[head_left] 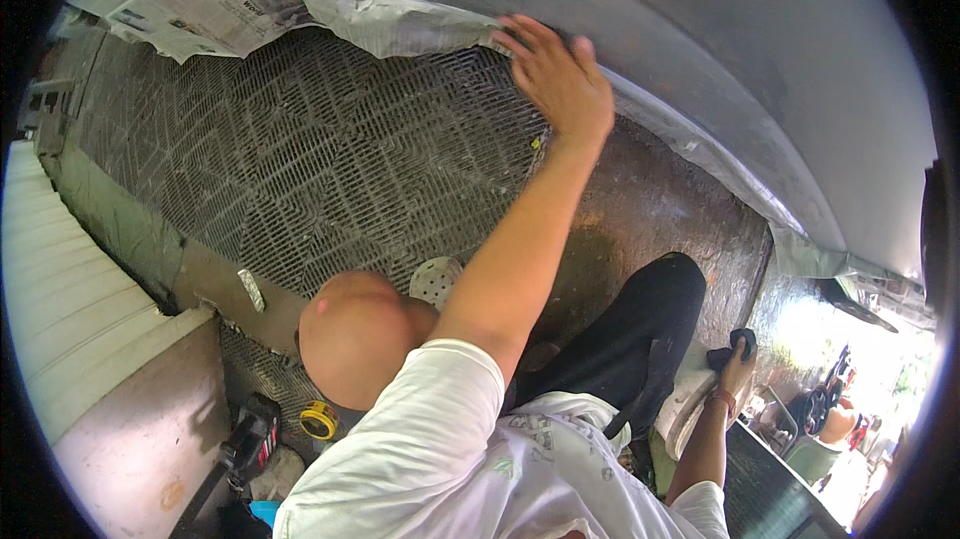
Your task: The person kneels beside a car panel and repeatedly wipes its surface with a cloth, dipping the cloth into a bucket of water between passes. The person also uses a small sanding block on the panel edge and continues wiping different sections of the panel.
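Resting L hand point(562, 89), fingers apart, at edge of gray panel point(700, 29); R hand point(738, 373) clamped on blk obj point(741, 341).

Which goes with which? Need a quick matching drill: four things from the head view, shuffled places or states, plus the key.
Things
1. left hand
2. right hand
3. newspaper
4. perforated shoe

Places or states
A. printed, at the upper left of the picture
B. closed around a black item
C. pale, beside the bare knee
D. fingers outstretched, at the edge of the grey panel

Pairs: 1-D, 2-B, 3-A, 4-C
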Motion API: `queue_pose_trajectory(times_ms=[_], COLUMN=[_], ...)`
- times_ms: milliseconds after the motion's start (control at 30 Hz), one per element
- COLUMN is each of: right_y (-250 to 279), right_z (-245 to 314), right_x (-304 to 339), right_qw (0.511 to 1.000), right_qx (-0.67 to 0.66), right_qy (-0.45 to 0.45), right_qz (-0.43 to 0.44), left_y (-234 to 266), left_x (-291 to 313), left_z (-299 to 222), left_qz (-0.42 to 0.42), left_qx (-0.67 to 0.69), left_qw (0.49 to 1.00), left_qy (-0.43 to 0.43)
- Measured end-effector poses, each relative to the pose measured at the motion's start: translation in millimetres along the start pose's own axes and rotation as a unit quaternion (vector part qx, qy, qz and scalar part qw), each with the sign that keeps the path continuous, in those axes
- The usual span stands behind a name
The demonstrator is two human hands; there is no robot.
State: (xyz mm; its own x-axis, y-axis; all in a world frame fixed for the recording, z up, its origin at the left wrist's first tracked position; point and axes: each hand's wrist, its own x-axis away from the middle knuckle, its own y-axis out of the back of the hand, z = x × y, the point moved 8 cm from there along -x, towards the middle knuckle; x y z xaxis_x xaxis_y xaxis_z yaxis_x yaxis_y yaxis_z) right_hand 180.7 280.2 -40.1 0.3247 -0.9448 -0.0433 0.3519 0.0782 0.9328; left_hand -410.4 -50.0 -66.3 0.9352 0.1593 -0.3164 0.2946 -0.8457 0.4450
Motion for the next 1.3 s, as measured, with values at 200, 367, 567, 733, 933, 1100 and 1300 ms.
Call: queue_pose_trajectory(times_ms=[200, 367, 567, 733, 933, 1100, 1300], right_y=[-3.9, -0.6, -1.2, 3.1, -0.1, -2.7, 1.5], right_z=[-2.0, 0.5, -1.4, -16.2, 7.0, -2.8, -25.5], right_x=[-2.0, -1.9, 0.4, -1.9, 5.3, 1.6, 0.8], right_qw=[0.998, 1.0, 1.0, 0.998, 0.998, 0.999, 1.0], right_qx=[-0.058, -0.024, -0.01, -0.023, -0.052, -0.036, -0.023], right_qy=[0.014, -0.008, -0.018, -0.054, -0.04, -0.008, -0.011], right_qz=[0.013, 0.002, -0.007, -0.01, -0.001, 0.002, -0.012], left_y=[18.2, -16.8, 16.2, -5.3, -1.7, 5.4, 25.8], left_x=[-15.0, 31.6, -8.9, 20.5, 23.2, 11.1, -29.4], left_z=[10.6, -10.3, -2.8, -22.3, -18.0, -8.4, 10.7], left_qz=[-0.033, 0.087, -0.009, 0.055, 0.061, 0.036, -0.026], left_qx=[0.005, -0.013, -0.025, -0.041, -0.037, -0.063, -0.044], left_qw=[0.999, 0.995, 0.999, 0.996, 0.997, 0.997, 0.999], left_qy=[-0.018, -0.055, -0.037, -0.056, -0.043, -0.024, -0.019])
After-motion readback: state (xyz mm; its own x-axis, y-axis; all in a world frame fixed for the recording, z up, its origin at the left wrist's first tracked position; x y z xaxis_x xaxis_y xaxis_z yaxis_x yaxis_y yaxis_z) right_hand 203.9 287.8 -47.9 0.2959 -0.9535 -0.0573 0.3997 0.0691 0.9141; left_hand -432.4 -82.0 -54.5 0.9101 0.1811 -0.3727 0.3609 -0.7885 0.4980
